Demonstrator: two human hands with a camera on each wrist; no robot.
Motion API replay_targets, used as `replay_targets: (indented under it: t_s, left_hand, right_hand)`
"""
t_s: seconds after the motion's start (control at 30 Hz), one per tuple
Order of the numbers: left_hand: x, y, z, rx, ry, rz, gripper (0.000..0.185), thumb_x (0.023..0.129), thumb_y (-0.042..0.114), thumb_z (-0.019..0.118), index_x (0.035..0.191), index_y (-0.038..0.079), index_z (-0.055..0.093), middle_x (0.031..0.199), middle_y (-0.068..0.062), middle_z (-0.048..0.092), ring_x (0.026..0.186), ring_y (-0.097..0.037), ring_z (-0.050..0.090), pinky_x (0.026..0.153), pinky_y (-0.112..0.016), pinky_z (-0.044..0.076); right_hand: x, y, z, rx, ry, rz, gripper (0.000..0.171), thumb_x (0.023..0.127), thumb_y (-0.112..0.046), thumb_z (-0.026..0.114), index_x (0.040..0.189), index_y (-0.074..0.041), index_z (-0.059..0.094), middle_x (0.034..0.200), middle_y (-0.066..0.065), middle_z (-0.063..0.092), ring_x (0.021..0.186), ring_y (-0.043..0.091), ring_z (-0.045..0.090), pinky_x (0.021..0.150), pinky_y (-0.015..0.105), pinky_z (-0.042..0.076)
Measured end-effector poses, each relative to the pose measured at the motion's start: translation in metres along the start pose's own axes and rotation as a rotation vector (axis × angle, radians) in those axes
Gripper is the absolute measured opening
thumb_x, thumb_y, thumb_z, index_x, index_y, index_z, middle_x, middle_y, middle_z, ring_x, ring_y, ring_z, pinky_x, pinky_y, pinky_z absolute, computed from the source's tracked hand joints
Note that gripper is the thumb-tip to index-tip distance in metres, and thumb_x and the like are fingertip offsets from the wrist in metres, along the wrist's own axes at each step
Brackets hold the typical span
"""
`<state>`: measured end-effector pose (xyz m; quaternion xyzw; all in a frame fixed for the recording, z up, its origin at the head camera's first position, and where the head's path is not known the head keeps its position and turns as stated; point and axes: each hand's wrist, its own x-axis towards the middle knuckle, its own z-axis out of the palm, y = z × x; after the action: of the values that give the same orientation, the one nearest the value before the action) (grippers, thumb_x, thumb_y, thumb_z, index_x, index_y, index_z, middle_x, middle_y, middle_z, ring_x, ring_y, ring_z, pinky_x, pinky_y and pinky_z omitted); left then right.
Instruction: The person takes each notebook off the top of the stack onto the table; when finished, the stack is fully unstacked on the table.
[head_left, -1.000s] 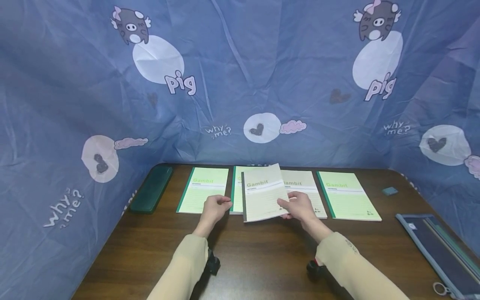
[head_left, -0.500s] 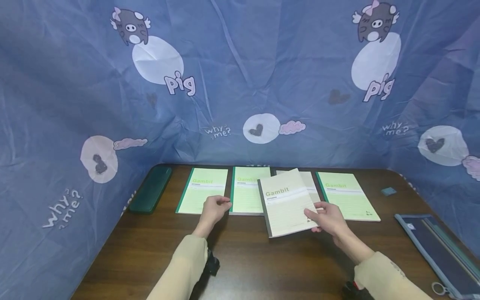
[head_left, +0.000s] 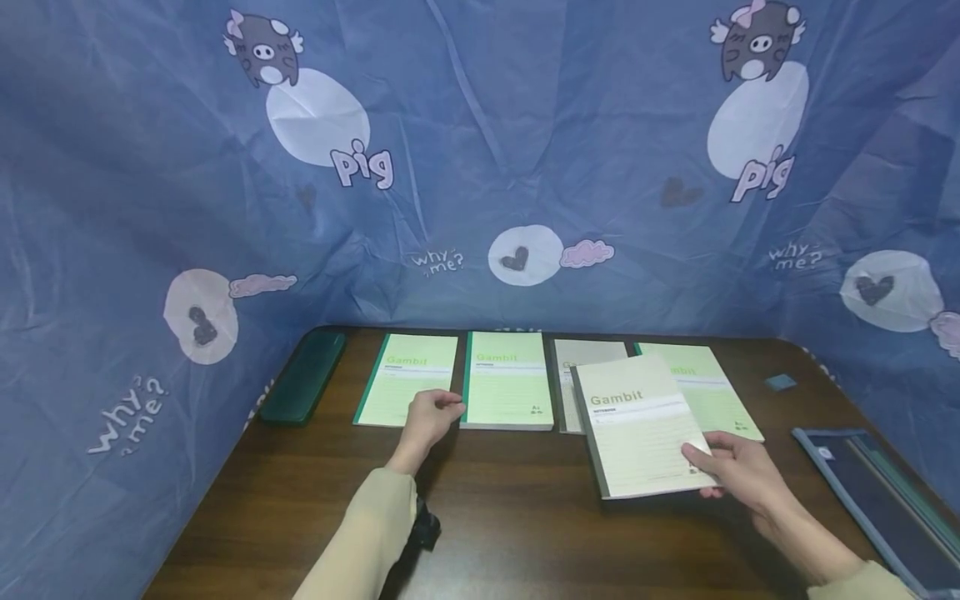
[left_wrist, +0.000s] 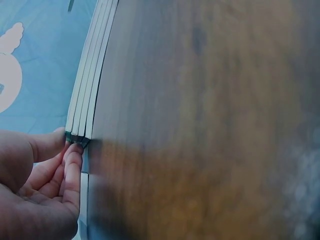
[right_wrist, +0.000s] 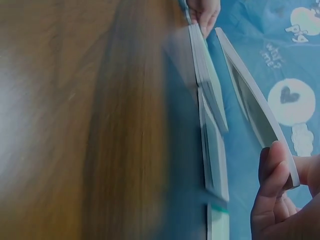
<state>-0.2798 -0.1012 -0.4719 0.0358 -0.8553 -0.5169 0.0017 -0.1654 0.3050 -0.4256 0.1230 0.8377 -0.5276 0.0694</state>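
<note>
My right hand [head_left: 746, 475] grips a cream notebook [head_left: 641, 433] with a grey spine by its lower right corner, thumb on the cover and fingers beneath. The notebook is raised and tilted, overlapping a grey-spined notebook [head_left: 566, 392] and a green notebook [head_left: 720, 392] behind it in the head view. My left hand [head_left: 433, 417] is at the lower left corner of a stack of green notebooks [head_left: 506, 383]. In the left wrist view, its thumb and fingertips pinch the spine corner of that stack [left_wrist: 92, 75], where several page blocks show in layers.
Another green notebook [head_left: 412, 379] lies at the left of the row. A dark green case [head_left: 303, 379] stands at the table's [head_left: 480, 517] left edge. On the right are a small blue eraser-like block [head_left: 780, 382] and a blue zip pouch [head_left: 877, 500]. A patterned cloth [head_left: 450, 167] hangs behind.
My right hand has carried the cream notebook rightward and toward me, off the green stack and past the grey-spined one. The left hand has stayed at the stack's corner.
</note>
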Motion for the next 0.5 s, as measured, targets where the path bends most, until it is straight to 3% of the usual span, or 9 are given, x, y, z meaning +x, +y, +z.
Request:
replay_targets:
  t_s: [0.3,0.5]
  left_hand:
    - [0.0,0.001,-0.001,-0.002,-0.004,-0.01,0.019,0.094,0.012,0.068,0.108,0.001,0.073,0.107,-0.014,0.07,0.102,-0.029,0.062,0.09,-0.046,0.05]
    - [-0.001,0.001,-0.001,-0.008,0.0,-0.012,0.019,0.094,0.012,0.068,0.108,0.0,0.073,0.107,-0.014,0.07,0.1,-0.029,0.063,0.089,-0.045,0.051]
  right_hand:
    - [-0.024,0.02,-0.042,-0.046,-0.012,0.051,0.075,0.096,-0.039,0.066,0.139,0.014,0.036,0.087,0.001,0.073,0.062,0.018,0.065,0.056,0.028,0.05]
    - [-0.039,0.035,-0.068,-0.14,-0.005,0.096,0.082,0.096,-0.047,0.064,0.141,0.014,0.034,0.092,0.001,0.073,0.07,0.02,0.066,0.062,0.031,0.052]
